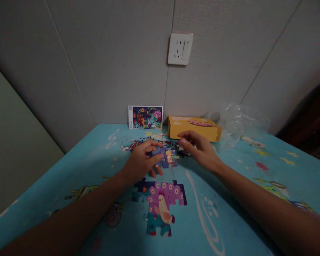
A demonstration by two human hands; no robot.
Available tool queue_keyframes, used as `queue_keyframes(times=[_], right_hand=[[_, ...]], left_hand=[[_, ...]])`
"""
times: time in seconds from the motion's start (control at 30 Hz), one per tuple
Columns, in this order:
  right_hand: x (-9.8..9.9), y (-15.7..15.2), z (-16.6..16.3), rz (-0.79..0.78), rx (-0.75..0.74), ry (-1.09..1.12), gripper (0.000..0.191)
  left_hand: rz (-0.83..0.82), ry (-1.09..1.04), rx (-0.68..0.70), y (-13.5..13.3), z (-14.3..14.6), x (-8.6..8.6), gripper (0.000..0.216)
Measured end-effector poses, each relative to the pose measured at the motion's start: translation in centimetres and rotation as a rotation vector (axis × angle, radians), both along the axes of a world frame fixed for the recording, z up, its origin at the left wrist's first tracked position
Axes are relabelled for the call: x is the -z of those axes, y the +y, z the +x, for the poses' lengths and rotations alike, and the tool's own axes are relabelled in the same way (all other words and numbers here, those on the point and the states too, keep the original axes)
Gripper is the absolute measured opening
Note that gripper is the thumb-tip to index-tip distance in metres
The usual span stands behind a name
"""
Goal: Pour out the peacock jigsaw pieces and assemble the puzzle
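My left hand [142, 160] rests on a heap of loose jigsaw pieces [165, 151], its fingers curled round a purple piece [162, 156]. My right hand [200, 149] hovers over the right side of the same heap, thumb and fingers pinched together on a small piece I cannot make out. Nearer to me lies a joined patch of puzzle [161, 204] showing a purple peacock. The reference picture card [145, 117] leans against the wall behind the heap.
A yellow cardboard box [194, 128] lies behind my right hand, with a crumpled clear plastic bag [240, 122] to its right. The table has a light blue patterned cloth [242, 199]. A wall socket [180, 49] sits above.
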State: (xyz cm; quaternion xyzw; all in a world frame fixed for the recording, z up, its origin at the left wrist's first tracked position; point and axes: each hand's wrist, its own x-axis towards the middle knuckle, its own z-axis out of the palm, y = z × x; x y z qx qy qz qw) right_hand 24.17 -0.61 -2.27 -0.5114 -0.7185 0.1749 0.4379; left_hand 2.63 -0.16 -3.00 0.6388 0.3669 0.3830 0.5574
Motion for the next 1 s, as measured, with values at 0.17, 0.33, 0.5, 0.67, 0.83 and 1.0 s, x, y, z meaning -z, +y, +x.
queue_keyframes(times=[0.17,0.33,0.5,0.67,0.83,1.0], right_hand=[[0.2,-1.0,-1.4,-0.097,-0.229,0.137,0.030],[1.0,1.7,2.0,0.027,0.283,0.085,0.025],[1.6,3.1,3.9,-0.114,0.365,-0.130,0.015],[0.8,2.1,2.8,0.059,0.388,-0.317,0.016],[-0.1,-0.9,-0.9,0.003,-0.098,-0.093,0.031],[0.4,-0.8,-1.0,0.038,-0.008,-0.025,0.030]], left_hand=[[0.008,-0.016,0.019,0.2,-0.1,0.0,0.030],[-0.009,-0.045,-0.084,0.7,-0.3,0.1,0.043],[-0.054,0.008,-0.063,0.6,0.0,0.5,0.035],[-0.032,0.055,0.043,0.2,0.2,1.2,0.026],[0.107,0.131,0.035,-0.2,0.1,0.9,0.022],[0.242,0.220,-0.077,0.9,-1.1,-0.3,0.019]])
